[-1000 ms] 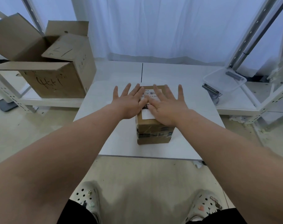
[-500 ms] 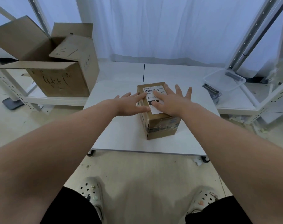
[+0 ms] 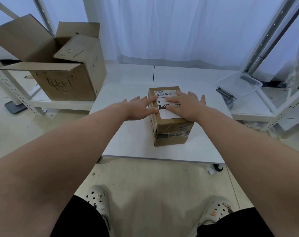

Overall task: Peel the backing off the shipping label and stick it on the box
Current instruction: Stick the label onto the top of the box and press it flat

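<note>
Already the shipping label (image 3: 166,104) lies stuck on top of the box (image 3: 169,127) on the bench (image 3: 128,142), both hands' spread fingers (image 3: 149,101) flattening it; seemingly only smoothing remains.

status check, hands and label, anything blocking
Left hand and right hand open, flat, pressing the shipping label. Label stuck on top of box. Nothing in the way.

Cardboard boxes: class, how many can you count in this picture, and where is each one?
2. A small sealed box with a shipping label sits on the white table under both hands. A large open box stands on the low shelf at left. Others may be out of view.
</note>
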The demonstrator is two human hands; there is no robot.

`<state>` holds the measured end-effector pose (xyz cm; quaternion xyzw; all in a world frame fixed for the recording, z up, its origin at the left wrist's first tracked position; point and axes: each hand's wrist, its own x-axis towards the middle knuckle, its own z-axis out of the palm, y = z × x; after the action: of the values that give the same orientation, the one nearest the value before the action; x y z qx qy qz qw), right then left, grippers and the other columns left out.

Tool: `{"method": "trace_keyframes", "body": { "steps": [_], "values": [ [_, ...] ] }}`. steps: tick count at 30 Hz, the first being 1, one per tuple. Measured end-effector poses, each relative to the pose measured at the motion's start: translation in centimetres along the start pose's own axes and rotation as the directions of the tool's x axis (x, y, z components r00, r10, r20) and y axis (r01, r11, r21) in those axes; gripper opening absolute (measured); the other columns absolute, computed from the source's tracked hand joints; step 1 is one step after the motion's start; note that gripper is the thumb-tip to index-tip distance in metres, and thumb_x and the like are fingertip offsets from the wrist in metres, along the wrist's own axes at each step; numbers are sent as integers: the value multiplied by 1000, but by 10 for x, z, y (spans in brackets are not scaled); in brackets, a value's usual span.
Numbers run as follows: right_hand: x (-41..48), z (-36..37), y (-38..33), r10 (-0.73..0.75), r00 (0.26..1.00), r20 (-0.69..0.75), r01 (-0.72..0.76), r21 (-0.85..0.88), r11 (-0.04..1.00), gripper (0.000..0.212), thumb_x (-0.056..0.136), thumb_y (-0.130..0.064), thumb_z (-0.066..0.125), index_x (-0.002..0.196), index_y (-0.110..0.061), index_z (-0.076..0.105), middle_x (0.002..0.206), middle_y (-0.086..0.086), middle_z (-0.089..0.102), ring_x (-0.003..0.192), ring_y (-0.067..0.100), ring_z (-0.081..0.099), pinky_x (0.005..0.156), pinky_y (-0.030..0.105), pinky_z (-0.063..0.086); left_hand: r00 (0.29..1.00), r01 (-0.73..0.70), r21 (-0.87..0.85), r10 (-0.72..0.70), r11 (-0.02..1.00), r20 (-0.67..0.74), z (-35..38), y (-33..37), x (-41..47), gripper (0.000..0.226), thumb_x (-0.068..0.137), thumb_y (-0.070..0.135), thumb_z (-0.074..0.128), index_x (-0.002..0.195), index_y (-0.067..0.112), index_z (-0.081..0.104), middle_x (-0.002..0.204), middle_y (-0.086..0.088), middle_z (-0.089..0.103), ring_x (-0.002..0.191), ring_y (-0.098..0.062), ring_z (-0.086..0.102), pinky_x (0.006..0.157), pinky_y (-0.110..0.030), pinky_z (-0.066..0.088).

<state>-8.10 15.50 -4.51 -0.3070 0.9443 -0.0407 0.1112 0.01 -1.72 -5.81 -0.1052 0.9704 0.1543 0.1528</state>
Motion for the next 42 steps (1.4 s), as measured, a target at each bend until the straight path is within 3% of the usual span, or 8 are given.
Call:
{"method": "trace_keyframes", "body": {
  "steps": [9,15,21,26,30,33,36,42],
  "values": [
    [-8,-6,10,-36,971,236,72,-147,986,75,82,-73,35,144,-52,-2,158,-3,-19,145,35,-11,109,67,-7,999,44,42,-44,998,-6,-1,8,-4,71,84,75,19,146,48,-1,160,0,12,148,-28,2,116,-57,1],
    [11,0,3,12,987,-163,1,78,997,41,89,-60,41,124,-43,56,151,-1,34,138,33,26,113,61,14,998,61,-59,-60,996,17,-3,16,-10,88,77,76,42,147,45,0,158,-10,19,147,-30,10,117,-51,13],
    [19,11,24,-26,997,73,17,125,992,69,87,-65,40,145,-47,7,160,-1,-4,146,31,-4,113,63,-3,997,42,-107,-36,993,62,-1,6,0,92,74,76,49,145,49,-2,155,-14,24,140,-35,27,114,-49,23],
    [3,5,34,-32,973,226,-3,154,988,82,83,-67,43,146,-45,-6,160,3,-9,147,34,2,117,56,8,998,13,-204,0,979,66,1,3,4,87,78,72,50,145,50,0,155,-7,29,140,-27,31,115,-45,24],
    [-10,0,36,-101,930,353,-39,369,929,88,85,-55,52,147,-41,-8,159,1,3,144,31,17,118,46,21,999,31,-146,-25,989,45,4,5,3,79,80,75,38,146,48,2,155,-7,30,139,-30,33,114,-49,23],
    [-15,-2,37,-113,949,295,-60,522,851,72,91,-45,51,148,-38,9,157,0,17,140,28,25,114,42,27,982,32,79,-17,996,-186,5,23,3,71,89,68,21,149,31,15,159,-5,16,146,-28,17,116,-57,9],
    [-8,5,29,35,999,3,-30,584,811,47,98,-42,37,142,-25,38,146,6,42,128,26,43,104,38,38,953,-64,126,98,990,-287,11,50,10,61,98,51,13,149,18,20,161,-2,1,148,-21,1,118,-53,2],
    [6,28,31,-23,992,123,-27,394,919,55,93,-58,16,145,-47,2,155,7,23,138,36,28,112,56,22,988,-96,109,108,989,-110,22,50,17,63,94,61,11,149,36,-5,160,6,-11,147,-15,-11,116,-54,-9]
  ]
}}
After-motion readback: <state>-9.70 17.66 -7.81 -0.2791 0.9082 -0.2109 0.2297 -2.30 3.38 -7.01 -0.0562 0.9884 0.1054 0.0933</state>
